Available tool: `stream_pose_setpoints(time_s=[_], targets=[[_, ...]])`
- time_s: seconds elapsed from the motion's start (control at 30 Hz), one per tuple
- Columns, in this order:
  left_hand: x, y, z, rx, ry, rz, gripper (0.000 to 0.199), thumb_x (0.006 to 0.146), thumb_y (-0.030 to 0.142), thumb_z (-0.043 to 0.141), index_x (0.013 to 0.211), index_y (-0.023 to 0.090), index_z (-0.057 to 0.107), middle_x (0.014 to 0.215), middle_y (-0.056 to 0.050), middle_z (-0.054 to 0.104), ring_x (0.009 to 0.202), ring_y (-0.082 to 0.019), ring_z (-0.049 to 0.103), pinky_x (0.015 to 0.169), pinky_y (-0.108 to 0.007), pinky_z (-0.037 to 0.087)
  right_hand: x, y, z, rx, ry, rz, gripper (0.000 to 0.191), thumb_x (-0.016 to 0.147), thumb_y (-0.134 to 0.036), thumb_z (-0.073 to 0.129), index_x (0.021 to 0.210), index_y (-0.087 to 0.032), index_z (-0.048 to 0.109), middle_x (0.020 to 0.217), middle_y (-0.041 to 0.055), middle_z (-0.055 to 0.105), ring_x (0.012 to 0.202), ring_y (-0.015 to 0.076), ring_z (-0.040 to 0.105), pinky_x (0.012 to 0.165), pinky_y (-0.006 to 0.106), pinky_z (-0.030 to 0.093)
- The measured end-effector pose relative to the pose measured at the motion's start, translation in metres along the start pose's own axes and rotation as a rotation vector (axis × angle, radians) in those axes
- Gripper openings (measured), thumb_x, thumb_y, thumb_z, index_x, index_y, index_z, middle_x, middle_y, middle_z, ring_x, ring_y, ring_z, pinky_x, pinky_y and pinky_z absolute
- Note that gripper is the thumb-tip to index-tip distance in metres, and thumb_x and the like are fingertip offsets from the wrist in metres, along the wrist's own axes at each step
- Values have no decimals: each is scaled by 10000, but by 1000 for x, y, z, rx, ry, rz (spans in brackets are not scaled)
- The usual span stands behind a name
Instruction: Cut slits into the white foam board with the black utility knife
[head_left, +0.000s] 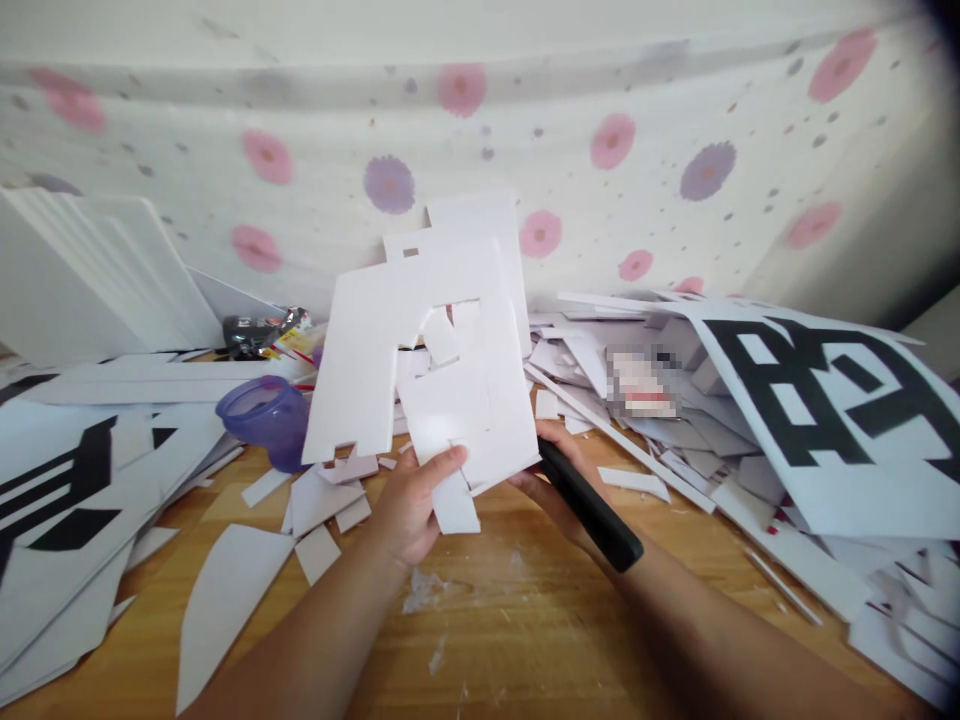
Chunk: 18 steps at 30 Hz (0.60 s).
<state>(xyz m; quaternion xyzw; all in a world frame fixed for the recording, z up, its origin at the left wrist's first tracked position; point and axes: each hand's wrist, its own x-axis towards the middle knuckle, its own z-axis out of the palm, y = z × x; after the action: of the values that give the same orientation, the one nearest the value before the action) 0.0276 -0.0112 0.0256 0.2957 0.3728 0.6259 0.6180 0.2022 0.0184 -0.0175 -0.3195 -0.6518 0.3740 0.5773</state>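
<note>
Fingers of the left hand (412, 505) are pinching the white boards (450, 400) at their lower edge: the thumb (450, 460) lies flat on the near face, and the other fingers go behind, where I cannot see how they are bent. Right hand (551, 505) is at the lower right corner of the white boards, with its fingers closed about the upper part of a black handle (592, 510); the tips come near the edge of the boards (whether they press on it, I cannot tell). The handle slopes down and to the right, away from the boards. These white boards, several pieces overlapping, are held tilted above the wooden table (487, 640), and they show cut-out windows and notches. To the left of the boards, a purple cup (266, 420) is leaning, with a dark shiny packet (255, 335) just behind it. Below and left of the boards lie small white scraps (326, 500) and a larger curved piece (229, 600). To the right of the boards are piled more offcuts (697, 430), near a sheet with black printed shapes (847, 420). Behind the boards hangs a flowered cloth (480, 150).
</note>
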Motion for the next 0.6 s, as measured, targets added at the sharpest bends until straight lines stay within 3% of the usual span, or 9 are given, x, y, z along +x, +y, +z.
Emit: stream_pose_setpoints(time_s=[0.23,0.47,0.6], targets=[[0,-1,1,-1,8,5,417,690,242,825,1082,167,703,1019,-88,739,869,-221,701,744,-271,573,1,-4,-1,-58,26,-110,403,756,-239,748,1123,-321,603,1050,20,689,892,215,661,789,409,554],[1,-1,4,-26,83,30,443,683,236,829,1097,166,690,1013,-78,739,832,-204,703,706,-252,579,-3,-7,-3,-82,20,-84,291,810,-260,704,1081,-346,646,906,-11,709,765,181,655,695,346,550],[-1,-3,6,-12,133,57,476,658,237,841,1099,150,685,940,-74,746,774,-200,701,643,-242,575,0,-9,-2,-129,39,-215,324,801,-213,697,1105,-297,622,820,-11,690,697,154,642,649,303,546]])
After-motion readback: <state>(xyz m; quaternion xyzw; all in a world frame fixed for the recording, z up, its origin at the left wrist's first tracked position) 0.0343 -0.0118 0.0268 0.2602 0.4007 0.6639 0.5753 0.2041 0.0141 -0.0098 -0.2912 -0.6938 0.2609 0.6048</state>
